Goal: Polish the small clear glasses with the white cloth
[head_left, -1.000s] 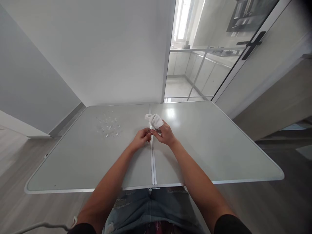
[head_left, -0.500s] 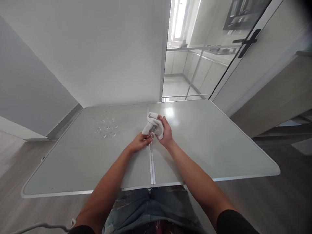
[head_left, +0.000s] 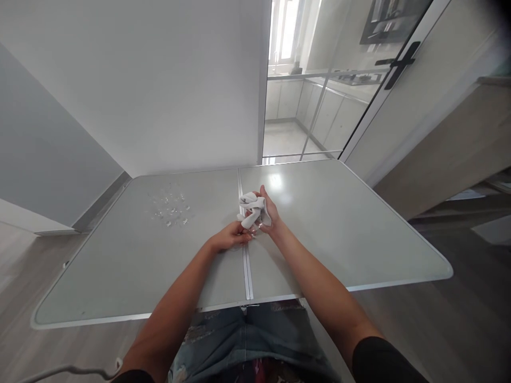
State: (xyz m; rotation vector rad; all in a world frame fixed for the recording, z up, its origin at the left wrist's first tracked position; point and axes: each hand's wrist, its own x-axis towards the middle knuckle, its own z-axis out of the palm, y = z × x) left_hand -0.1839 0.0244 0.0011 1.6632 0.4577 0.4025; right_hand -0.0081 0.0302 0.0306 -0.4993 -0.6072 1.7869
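Note:
My left hand (head_left: 230, 235) is closed around the narrow part of a clear glass (head_left: 256, 230); a faint see-through edge shows below the fingers. My right hand (head_left: 272, 213) wraps a white cloth (head_left: 255, 208) against the wider end of that glass. The cloth is bunched up and hides much of the glass, so its full shape cannot be made out. Both hands are close together above the middle seam of the table.
Several clear glasses (head_left: 171, 207) stand in a cluster at the table's back left, hard to tell apart. The pale folding table (head_left: 339, 234) has a metal rim. Behind it are a white wall (head_left: 179, 96) and a glass door with a black handle (head_left: 402, 65).
The cloth has shifted slightly down and to the right and is folded differently, with my right hand turned around it. My left hand stays on the glass. The view has tilted a little.

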